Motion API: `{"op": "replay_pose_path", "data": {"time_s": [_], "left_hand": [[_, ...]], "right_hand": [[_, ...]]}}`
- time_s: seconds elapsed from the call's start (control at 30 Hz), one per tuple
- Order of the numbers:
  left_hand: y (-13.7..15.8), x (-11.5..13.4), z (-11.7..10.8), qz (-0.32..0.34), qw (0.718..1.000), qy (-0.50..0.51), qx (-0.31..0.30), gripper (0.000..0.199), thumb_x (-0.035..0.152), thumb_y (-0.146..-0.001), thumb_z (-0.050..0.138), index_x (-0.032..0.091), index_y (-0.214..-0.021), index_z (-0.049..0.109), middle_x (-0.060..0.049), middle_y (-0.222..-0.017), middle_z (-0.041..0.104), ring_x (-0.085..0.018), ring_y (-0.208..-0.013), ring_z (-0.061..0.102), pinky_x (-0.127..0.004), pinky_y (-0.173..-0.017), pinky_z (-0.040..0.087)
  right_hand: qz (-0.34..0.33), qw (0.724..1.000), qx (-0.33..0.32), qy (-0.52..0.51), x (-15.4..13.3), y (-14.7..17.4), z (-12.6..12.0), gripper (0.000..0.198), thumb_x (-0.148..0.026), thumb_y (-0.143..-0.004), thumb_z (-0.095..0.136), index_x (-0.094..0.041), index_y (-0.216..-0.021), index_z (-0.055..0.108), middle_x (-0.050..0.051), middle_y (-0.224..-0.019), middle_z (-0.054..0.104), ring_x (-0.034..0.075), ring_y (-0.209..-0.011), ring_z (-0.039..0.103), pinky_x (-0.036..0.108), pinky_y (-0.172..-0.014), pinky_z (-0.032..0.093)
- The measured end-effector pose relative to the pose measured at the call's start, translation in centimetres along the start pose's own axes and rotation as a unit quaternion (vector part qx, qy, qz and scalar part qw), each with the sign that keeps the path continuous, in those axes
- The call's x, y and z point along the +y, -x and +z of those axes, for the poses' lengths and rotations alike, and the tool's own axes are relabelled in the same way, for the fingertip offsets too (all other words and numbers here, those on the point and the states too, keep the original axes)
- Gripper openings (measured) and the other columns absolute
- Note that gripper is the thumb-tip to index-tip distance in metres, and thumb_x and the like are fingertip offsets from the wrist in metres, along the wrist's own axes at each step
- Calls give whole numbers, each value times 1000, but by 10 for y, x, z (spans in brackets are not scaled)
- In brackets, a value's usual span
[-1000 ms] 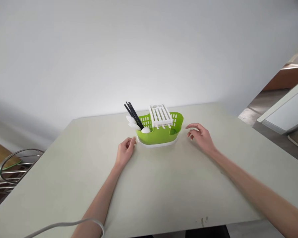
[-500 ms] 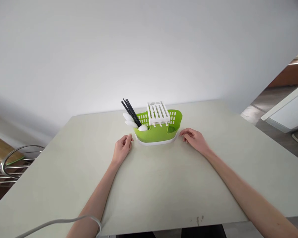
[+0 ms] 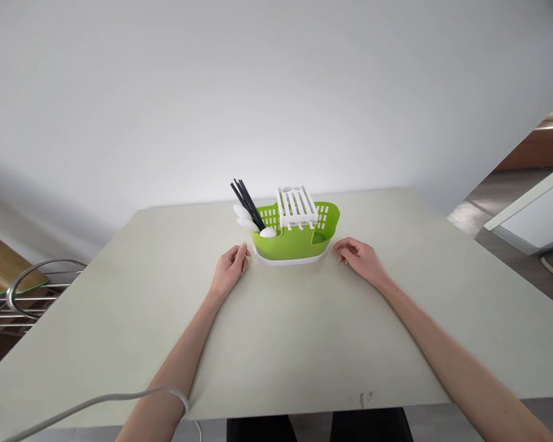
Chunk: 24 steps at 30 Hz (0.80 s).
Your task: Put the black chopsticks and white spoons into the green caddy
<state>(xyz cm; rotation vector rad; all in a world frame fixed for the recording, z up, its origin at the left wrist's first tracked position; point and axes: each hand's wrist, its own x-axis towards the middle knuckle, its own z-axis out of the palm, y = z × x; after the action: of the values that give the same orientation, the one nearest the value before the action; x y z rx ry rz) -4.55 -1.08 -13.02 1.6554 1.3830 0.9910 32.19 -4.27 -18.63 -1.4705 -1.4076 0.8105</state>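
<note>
A green basket (image 3: 295, 242) with a white base tray (image 3: 291, 263) stands near the wall. Black chopsticks (image 3: 247, 199) and several white spoons (image 3: 247, 224) lean out of its left end. Over its middle sits a slatted white rack (image 3: 297, 205) with small hooks in front. My left hand (image 3: 231, 267) rests on the table just left of the tray, fingers curled in with nothing visible in them. To the right, my right hand (image 3: 358, 258) lies with loosely bent fingers near the tray's right end, thumb apart, holding nothing.
The pale table (image 3: 304, 337) meets a white wall behind. A grey cable (image 3: 101, 399) crosses my left forearm. On the left stands a metal rack (image 3: 32, 291) with a wooden board (image 3: 9, 264). Dark smudges (image 3: 362, 399) mark the near edge.
The view has shifted slightly, so the basket and table edges sit a little differently in the picture. Both hands keep their pose beside the basket.
</note>
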Motion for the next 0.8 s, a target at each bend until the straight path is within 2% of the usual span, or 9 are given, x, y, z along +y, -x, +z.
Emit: {"op": "replay_pose_path", "data": {"time_s": [0.13, 0.2, 0.3, 0.37, 0.47, 0.53, 0.67, 0.8], "left_hand": [[2, -1, 1, -1, 1000, 1, 3, 53, 70, -98, 49, 21, -85, 64, 4, -56, 51, -13, -54, 43, -28, -58, 36], [-5, -3, 1, -11, 999, 32, 19, 54, 72, -95, 53, 21, -85, 64, 3, -60, 54, -14, -57, 47, -28, -61, 38], [-29, -2, -6, -43, 985, 160, 46, 54, 75, -87, 64, 20, -85, 64, -2, -73, 63, -16, -68, 57, -29, -69, 46], [-51, 6, -17, -87, 959, 264, 49, 55, 75, -82, 70, 21, -85, 63, -6, -85, 68, -18, -77, 64, -30, -75, 51], [-84, 32, -38, -137, 919, 367, 51, 54, 73, -80, 74, 22, -93, 63, -11, -98, 71, -21, -92, 70, -32, -86, 57], [-100, 56, -49, -141, 913, 382, 39, 55, 71, -80, 77, 22, -101, 64, -13, -107, 71, -23, -99, 71, -33, -88, 59], [-118, 109, -51, -133, 929, 345, 3, 51, 58, -81, 83, 19, -106, 63, -16, -112, 71, -25, -102, 73, -33, -86, 60], [-123, 157, -34, -120, 946, 301, -28, 38, 39, -82, 86, 17, -103, 63, -13, -100, 72, -24, -97, 74, -36, -90, 61]], "right_hand": [[-7, 1000, 0, 8, 2, 0, 0, 22, -26, -83, 52, -23, -91, 72, 1, -79, 73, 17, -72, 67, 29, -71, 49], [-10, 1000, -1, 10, 4, 0, -1, 22, -26, -83, 52, -23, -91, 72, 1, -79, 72, 17, -72, 67, 29, -71, 49], [-17, 1000, -2, 3, 7, -2, -1, 22, -27, -83, 52, -23, -90, 72, 1, -82, 73, 17, -72, 67, 30, -71, 50], [-19, 1000, -2, -1, 8, -3, -1, 22, -27, -83, 52, -23, -91, 72, 2, -86, 75, 17, -72, 68, 30, -73, 51], [-13, 1000, -6, -5, 8, -4, -2, 21, -27, -82, 52, -24, -91, 72, 2, -88, 75, 17, -72, 69, 30, -71, 51], [-11, 1000, -9, -9, 8, -4, -2, 21, -27, -82, 52, -24, -90, 71, 1, -88, 75, 17, -73, 69, 30, -70, 51], [-11, 1000, -11, -14, 7, -4, -2, 20, -27, -83, 52, -25, -89, 71, 0, -84, 74, 17, -74, 70, 29, -70, 51], [-16, 1000, -11, -18, 7, -4, -1, 21, -27, -83, 51, -24, -89, 71, 0, -84, 74, 17, -73, 70, 28, -67, 50]]}}
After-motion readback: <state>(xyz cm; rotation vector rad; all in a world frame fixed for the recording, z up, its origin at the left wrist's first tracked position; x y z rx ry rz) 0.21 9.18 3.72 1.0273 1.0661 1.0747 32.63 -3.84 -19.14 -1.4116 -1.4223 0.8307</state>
